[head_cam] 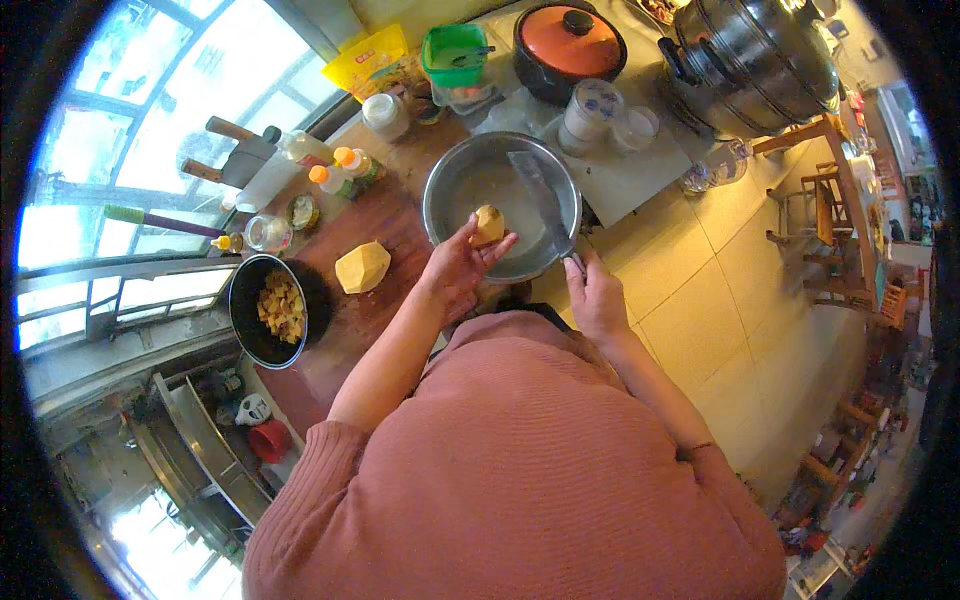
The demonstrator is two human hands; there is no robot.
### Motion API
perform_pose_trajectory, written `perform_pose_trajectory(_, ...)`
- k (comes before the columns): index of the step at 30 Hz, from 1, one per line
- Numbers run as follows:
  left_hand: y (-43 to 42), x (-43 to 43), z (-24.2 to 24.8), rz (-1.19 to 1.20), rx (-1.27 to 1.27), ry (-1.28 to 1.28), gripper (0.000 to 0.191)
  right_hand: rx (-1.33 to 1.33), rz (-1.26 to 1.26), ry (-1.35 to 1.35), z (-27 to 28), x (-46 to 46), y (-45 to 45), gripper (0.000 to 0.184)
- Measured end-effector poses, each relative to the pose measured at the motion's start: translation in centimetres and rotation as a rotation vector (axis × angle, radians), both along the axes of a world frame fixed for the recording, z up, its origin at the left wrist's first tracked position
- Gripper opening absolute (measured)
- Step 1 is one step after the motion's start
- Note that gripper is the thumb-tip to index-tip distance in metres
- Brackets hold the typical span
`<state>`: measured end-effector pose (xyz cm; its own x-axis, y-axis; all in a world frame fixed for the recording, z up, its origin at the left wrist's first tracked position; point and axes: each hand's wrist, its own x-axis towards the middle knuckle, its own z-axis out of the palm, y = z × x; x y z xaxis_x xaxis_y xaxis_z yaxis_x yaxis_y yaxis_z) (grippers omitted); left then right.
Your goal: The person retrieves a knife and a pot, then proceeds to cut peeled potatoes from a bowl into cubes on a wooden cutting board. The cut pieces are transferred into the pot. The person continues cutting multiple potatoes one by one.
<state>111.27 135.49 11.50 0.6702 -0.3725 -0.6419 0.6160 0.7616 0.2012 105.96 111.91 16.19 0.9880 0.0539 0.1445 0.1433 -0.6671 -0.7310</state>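
In my left hand (459, 266) is a small yellowish potato (490, 223), held over the near side of a round steel basin (465, 180). Part of its skin looks darker on top. My right hand (598, 296) grips the handle of a cleaver (541, 199), whose broad blade lies slanted over the basin, its flat side up. A larger peeled potato (363, 268) rests on the wooden counter (397, 217) to the left of the basin. Farther left, a dark pot (247, 319) contains diced brown-yellow pieces (281, 306).
Orange-capped bottles (337, 180), a glass jar (268, 232) and a knife holder (251, 159) line the window side. Behind the basin are plastic tubs (589, 116), a green container (454, 56) and an orange-lidded pot (570, 45). A large steel steamer (750, 64) stands at the far right.
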Motion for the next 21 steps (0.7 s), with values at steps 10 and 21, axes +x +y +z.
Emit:
perform_pose_trajectory(10, -0.4, -2.1, 0.2, 0.082, -0.117, -0.288, 0.046, -0.259, 0.420, -0.243, 1.5, 3.2, 3.6, 0.024)
perform_pose_trajectory(21, -0.2, -1.9, 1.2, 0.084, -0.033, -0.126, 0.031, -0.350, 0.420, -0.275, -1.0, 4.1, 3.8, 0.013)
